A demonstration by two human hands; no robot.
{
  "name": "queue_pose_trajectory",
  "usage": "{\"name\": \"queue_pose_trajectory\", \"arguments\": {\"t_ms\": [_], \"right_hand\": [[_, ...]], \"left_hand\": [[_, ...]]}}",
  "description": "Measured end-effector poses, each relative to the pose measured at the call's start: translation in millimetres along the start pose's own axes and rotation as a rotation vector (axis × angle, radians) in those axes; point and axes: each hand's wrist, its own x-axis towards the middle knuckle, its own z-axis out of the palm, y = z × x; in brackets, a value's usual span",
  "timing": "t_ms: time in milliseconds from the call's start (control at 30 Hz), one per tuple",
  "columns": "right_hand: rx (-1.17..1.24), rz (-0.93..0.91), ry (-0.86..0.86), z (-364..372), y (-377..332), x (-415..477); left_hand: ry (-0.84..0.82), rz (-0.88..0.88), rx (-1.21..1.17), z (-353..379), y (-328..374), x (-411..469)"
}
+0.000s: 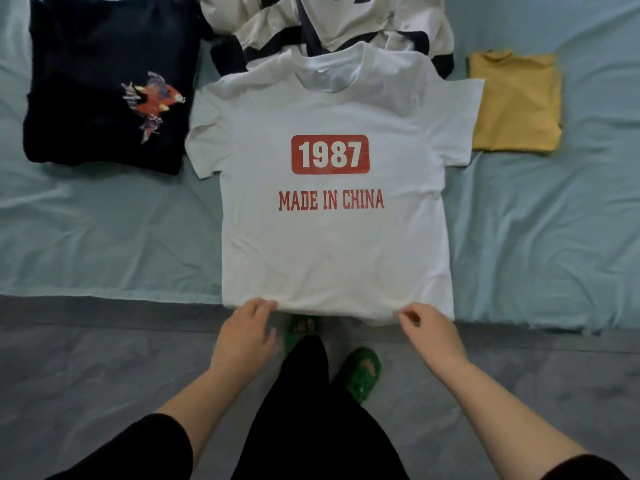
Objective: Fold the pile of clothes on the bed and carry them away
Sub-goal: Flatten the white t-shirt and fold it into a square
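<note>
A white T-shirt (pixel 332 244) with a red "1987 MADE IN CHINA" print lies spread flat, front up, on the pale blue bed (pixel 104 237). Its bottom hem hangs over the bed's near edge. My left hand (pixel 244 332) pinches the hem at its left part, and my right hand (pixel 431 329) pinches it at the right part. A folded dark navy garment (pixel 100 64) with a red bird print lies to the left. A folded yellow garment (pixel 516 102) lies to the right. A cream and navy garment (pixel 346 26) lies crumpled behind the T-shirt's collar.
The bed's near edge runs across the frame just above my hands. Below it is grey floor (pixel 86 375). My legs in black and my feet in green slippers (pixel 362 374) stand close to the bed.
</note>
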Motion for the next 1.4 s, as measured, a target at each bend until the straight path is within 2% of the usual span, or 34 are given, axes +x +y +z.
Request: {"name": "queue_pose_trajectory", "arguments": {"t_ms": [67, 133, 167, 200, 267, 367, 500, 667, 733, 867, 1000, 1100, 1267, 1333, 1400], "right_hand": [[0.197, 0.302, 0.037, -3.8, 17.9, 0.5], [0.475, 0.539, 0.02, 2.4, 38.7, 5.1], [0.626, 0.615, 0.017, 5.5, 45.6, 8.5], [0.74, 0.634, 0.029, 8.1, 50.7, 12.6], [0.876, 0.602, 0.065, 13.9, 59.9, 23.5], [0.976, 0.559, 0.09, 17.8, 71.8, 31.1], [1.034, 0.492, 0.05, 15.3, 87.2, 18.4], [1.109, 0.527, 0.008, -4.5, 92.2, -5.6], [1.098, 0.52, -0.015, -17.7, 87.0, -10.9], [1.12, 0.479, 0.031, -59.6, 65.7, -6.6], [1.25, 0.372, 0.038, -98.3, 29.3, 22.5], [1.342, 0.313, -0.001, -111.9, 4.9, 53.5], [1.094, 0.278, -0.126, -102.1, -15.3, 93.1], [0.9, 0.245, -0.039, -98.3, -22.2, 95.9], [0.589, 0.142, 0.14, -97.3, -30.9, 98.3]], "left_hand": [[0.159, -0.358, -0.303, -2.2, -4.9, -0.9], [0.158, -0.774, -0.633, 2.5, -10.9, 6.8], [0.147, -0.911, -0.775, 7.1, -14.2, 12.2], [0.142, -0.968, -0.895, 12.6, -17.6, 17.4], [0.135, -0.941, -1.015, 23.4, -21.4, 25.2], [0.124, -0.893, -1.01, 34.3, -21.7, 28.7], [0.234, -0.812, -0.982, 39.0, -24.4, 13.8], [0.241, -0.94, -1.049, 22.8, -22.0, -20.8], [0.236, -0.973, -1.134, 13.1, -20.1, -30.7], [0.288, -0.931, -1.227, -29.2, -13.2, -31.0], [0.382, -0.919, -1.509, -76.4, -6.9, 3.8], [0.378, -0.892, -1.643, -92.5, -1.1, 40.2], [0.267, -0.886, -1.489, -81.2, 2.2, 87.1], [0.356, -0.904, -1.398, -77.3, 2.5, 94.6], [0.455, -0.8, -1.137, -75.1, 1.9, 100.2]]}}
